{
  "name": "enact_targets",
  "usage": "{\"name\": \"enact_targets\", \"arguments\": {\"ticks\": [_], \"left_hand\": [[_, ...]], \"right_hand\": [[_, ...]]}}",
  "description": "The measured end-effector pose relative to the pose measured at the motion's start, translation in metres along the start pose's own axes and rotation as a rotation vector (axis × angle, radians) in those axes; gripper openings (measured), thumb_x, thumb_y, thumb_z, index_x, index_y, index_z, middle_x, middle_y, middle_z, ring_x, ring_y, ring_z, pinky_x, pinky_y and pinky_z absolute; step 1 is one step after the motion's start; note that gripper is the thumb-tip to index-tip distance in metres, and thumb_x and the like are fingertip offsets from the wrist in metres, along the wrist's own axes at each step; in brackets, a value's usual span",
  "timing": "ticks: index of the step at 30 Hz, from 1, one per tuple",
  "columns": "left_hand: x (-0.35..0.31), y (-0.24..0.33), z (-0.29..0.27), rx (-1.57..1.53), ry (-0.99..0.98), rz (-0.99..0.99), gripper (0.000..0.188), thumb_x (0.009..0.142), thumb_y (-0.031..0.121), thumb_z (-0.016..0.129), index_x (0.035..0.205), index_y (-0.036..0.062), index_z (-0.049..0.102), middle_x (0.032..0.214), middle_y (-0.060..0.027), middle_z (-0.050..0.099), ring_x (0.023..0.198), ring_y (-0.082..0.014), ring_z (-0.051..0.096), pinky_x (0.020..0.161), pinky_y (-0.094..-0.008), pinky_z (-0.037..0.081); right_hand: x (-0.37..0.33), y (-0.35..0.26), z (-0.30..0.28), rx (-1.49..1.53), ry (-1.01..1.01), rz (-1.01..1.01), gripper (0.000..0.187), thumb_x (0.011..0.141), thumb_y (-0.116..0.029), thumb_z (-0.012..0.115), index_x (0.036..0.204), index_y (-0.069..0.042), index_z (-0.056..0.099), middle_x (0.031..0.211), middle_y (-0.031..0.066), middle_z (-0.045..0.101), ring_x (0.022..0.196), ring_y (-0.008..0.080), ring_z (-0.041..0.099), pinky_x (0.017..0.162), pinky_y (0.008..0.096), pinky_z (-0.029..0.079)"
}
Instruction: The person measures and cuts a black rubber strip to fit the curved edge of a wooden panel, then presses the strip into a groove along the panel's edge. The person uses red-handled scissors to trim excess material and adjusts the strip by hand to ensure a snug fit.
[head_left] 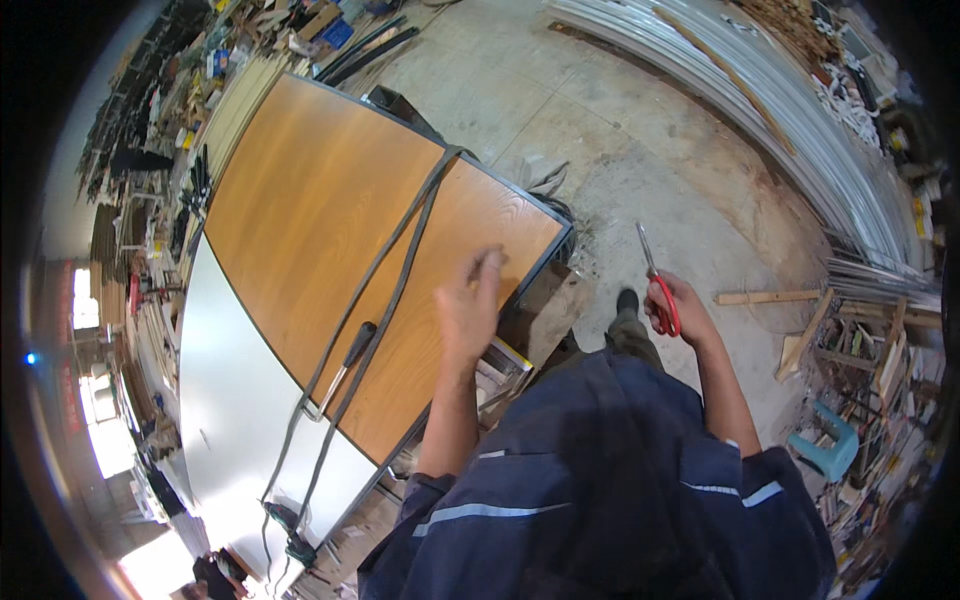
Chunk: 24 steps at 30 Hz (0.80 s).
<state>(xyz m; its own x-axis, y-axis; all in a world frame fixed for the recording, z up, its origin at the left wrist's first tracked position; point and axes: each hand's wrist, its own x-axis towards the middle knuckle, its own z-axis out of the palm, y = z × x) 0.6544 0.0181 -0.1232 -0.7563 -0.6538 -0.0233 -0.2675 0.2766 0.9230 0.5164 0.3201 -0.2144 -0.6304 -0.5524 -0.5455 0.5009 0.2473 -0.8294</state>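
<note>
My right hand (677,305) grips a pair of scissors by its red handles (667,310), with the metal blades (645,246) pointing away from me. Blurred by motion, my left hand (468,308) is over the near right part of a wood-grain panel (330,200); its fingers look apart and nothing shows in them. A dark strap or cord (398,245) runs in two lines across the board. Beside it lies a tool with a black handle and a metal shaft (350,360). The panel continues into a white section (235,370) on the left.
A green and black power tool (290,530) lies at the white section's near end. Long pale profiles (700,60) are stacked at the far right. Wooden pieces (765,297) and a teal stool (828,442) stand at right. Clutter lines the left side.
</note>
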Motion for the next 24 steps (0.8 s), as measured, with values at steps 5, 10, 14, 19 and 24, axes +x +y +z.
{"name": "enact_targets", "arguments": {"ticks": [5,10,14,19,24], "left_hand": [[0.067,-0.007,0.007,0.138,0.238,-0.007,0.024,0.1,0.016,0.064,0.111,-0.0041,0.071,0.102,-0.0182,0.073,0.097,-0.0266,0.069,0.089,-0.0364,0.053],[0.136,-0.022,0.02,0.359,0.421,0.095,0.02,0.095,0.013,0.068,0.11,0.0001,0.071,0.112,-0.0171,0.068,0.109,-0.0339,0.059,0.096,-0.0424,0.047],[0.172,-0.039,0.042,0.593,0.477,0.098,0.022,0.093,0.014,0.069,0.112,0.0018,0.071,0.117,-0.017,0.064,0.113,-0.0355,0.054,0.098,-0.0445,0.044],[0.177,-0.042,0.062,0.666,0.585,-0.041,0.022,0.093,0.013,0.071,0.112,0.0016,0.071,0.115,-0.0168,0.064,0.112,-0.0348,0.054,0.099,-0.0444,0.044],[0.181,-0.043,0.063,0.675,0.594,-0.076,0.022,0.093,0.012,0.071,0.113,0.0023,0.071,0.116,-0.0162,0.064,0.112,-0.0343,0.054,0.098,-0.0431,0.045]], "right_hand": [[0.103,-0.052,0.01,-0.136,-0.37,0.01,0.045,0.103,-0.049,0.059,0.102,-0.004,0.06,0.079,0.0052,0.061,0.063,0.0127,0.062,0.055,0.0283,0.049],[0.198,-0.089,0.043,0.005,-0.713,0.158,0.049,0.104,-0.052,0.055,0.09,-0.006,0.06,0.081,0.0046,0.062,0.07,0.0133,0.064,0.062,0.0303,0.052],[0.262,-0.102,0.067,-0.032,-0.915,0.277,0.05,0.103,-0.053,0.057,0.088,-0.006,0.06,0.08,0.0035,0.062,0.069,0.0132,0.063,0.063,0.03,0.052],[0.291,-0.13,0.098,-0.134,-1.027,0.3,0.049,0.101,-0.054,0.061,0.086,-0.008,0.059,0.076,0.0008,0.061,0.064,0.0112,0.062,0.057,0.0273,0.051],[0.308,-0.143,0.124,0.063,-1.042,0.368,0.049,0.1,-0.055,0.06,0.086,-0.008,0.059,0.073,0.0012,0.059,0.061,0.0118,0.06,0.055,0.0275,0.05]]}}
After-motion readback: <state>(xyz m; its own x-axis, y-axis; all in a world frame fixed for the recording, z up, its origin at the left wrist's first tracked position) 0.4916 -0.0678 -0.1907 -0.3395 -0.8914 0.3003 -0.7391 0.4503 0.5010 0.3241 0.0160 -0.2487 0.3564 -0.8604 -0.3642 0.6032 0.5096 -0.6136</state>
